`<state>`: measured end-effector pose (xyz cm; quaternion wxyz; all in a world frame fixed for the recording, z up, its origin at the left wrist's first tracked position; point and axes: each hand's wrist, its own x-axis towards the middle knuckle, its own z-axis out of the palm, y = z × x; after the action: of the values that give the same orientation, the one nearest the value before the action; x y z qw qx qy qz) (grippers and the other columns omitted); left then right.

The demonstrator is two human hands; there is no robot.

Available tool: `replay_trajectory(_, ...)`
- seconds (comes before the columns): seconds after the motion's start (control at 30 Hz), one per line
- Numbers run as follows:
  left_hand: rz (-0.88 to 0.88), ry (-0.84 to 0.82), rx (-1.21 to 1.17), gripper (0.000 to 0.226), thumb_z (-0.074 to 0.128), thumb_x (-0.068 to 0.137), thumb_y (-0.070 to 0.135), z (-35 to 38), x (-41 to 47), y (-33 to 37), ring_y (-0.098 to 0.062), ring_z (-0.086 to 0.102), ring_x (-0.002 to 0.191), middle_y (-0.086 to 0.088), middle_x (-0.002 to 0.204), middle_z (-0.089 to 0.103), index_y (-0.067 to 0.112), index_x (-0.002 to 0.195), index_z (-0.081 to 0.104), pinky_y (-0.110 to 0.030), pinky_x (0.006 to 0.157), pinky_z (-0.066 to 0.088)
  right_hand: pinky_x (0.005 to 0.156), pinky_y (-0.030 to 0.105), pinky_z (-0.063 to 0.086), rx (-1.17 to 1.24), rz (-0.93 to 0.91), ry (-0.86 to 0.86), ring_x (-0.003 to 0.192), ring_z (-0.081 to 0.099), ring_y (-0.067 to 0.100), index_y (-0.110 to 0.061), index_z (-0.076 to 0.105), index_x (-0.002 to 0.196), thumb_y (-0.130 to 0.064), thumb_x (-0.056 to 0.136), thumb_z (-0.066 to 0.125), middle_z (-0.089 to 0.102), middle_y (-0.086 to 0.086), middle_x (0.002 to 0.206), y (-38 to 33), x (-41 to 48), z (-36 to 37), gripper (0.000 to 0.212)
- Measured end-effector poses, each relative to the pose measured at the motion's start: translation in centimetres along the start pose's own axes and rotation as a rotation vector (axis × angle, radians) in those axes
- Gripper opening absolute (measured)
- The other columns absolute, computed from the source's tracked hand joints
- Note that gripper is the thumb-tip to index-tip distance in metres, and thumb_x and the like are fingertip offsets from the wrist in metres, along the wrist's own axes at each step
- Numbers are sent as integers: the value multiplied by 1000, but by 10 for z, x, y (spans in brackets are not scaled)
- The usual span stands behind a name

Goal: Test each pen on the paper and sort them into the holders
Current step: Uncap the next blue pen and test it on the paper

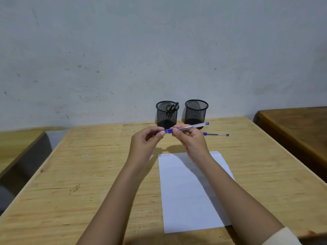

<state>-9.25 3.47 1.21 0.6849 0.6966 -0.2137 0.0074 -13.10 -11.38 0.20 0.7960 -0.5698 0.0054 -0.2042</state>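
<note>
- Where the pale wooden surface (88, 165) ends at the far left, a second, lower table (16, 144) stands apart from it across a gap.
- Small dark pencil marks (75, 189) sit on the surface's left half.
- Left hand (146, 138): raised above the surface, thumb and forefinger pinched on the blue left end of the held pen (191, 127), the other fingers loosely curled.
- Left holder (167, 114): a black mesh cup standing upright at the back edge against the wall, with a few dark pens (172, 107) leaning inside it.
- The held pen is a clear barrel with blue ends (nearly level, its right end a little higher). It hangs in the air in front of the two holders, touching neither.
- Right hand (191, 140): fingers curled round the pen's barrel just beside the left hand, thumb tip pressed on it.
- Paper (191, 191): a white sheet lying flat below the right forearm, with a short line of blue scribbles (164, 155) at its top left corner.
- Right holder (196, 112): a matching mesh cup just beside the first; nothing shows above its rim.
- A second pen (216, 134), clear with blue ends, lies on the surface to the right of the hands, near the right holder.
- A cream sleeve (283, 236) covers the right arm at the bottom edge.
- A darker wooden table (297, 124) stands at the far right.
</note>
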Motion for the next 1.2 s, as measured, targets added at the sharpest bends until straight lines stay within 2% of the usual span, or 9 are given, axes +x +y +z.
replay_trajectory(0.1,5,-22,50,11,68,84,13,3,-1,-1,-15,63,75,-7,80,71,23,83,72,-31,78,51,69,16,50,-27,17,-22,68,65,7,-8,64,83,3,82,61,72,-1,72,-2,3,-6,11)
replay_trajectory(0.27,-3,-54,88,17,65,86,11,0,0,2,-4,66,68,3,75,71,25,79,70,-15,71,52,71,19,52,-125,-70,-56,67,65,10,-9,66,79,4,81,62,72,-1,70,-4,3,-8,14)
replay_trajectory(0.37,-31,-47,41,18,65,85,8,-5,-1,3,-1,66,65,10,67,71,23,79,71,-10,67,50,71,20,51,-168,-110,-84,67,64,9,-8,66,79,4,82,61,71,-2,69,-5,1,-4,14)
replay_trajectory(0.43,-57,-46,11,14,64,85,7,-9,-3,2,0,67,65,11,68,72,18,83,72,-9,66,49,70,19,51,-192,-117,-112,66,64,9,-9,66,80,6,81,61,71,-2,68,-3,-1,-3,15)
replay_trajectory(0.53,-96,-42,-24,13,64,86,7,-12,-7,-1,0,68,67,4,78,72,6,96,72,-8,66,49,70,19,52,-217,-119,-144,67,65,9,-8,66,82,8,80,61,71,-4,69,-3,-3,-3,17)
replay_trajectory(0.73,-113,-32,-50,12,65,85,8,-13,-6,-1,-2,69,69,8,71,73,17,88,73,-9,69,50,71,19,52,-220,-140,-141,67,66,9,-9,66,82,7,80,62,71,-3,71,-5,-4,-1,17)
replay_trajectory(0.9,-172,-21,-126,14,64,86,9,-9,-1,1,-3,68,68,4,70,74,4,96,71,-11,71,52,69,18,51,-214,-176,-98,65,65,7,-8,64,82,7,82,60,72,-6,69,-7,-3,2,16)
replay_trajectory(1.03,-157,-1,-112,8,66,85,11,-4,-1,2,-5,69,68,4,69,74,15,86,73,-13,74,54,67,17,51,-220,-185,-95,64,64,6,-5,64,82,8,82,59,71,-7,67,-11,-3,1,14)
replay_trajectory(1.2,-101,35,-30,10,67,84,14,0,-4,2,-2,68,68,12,68,72,22,83,72,-12,74,54,68,18,52,-213,-139,-76,65,65,8,-7,66,81,5,81,61,71,-3,68,-8,-4,0,13)
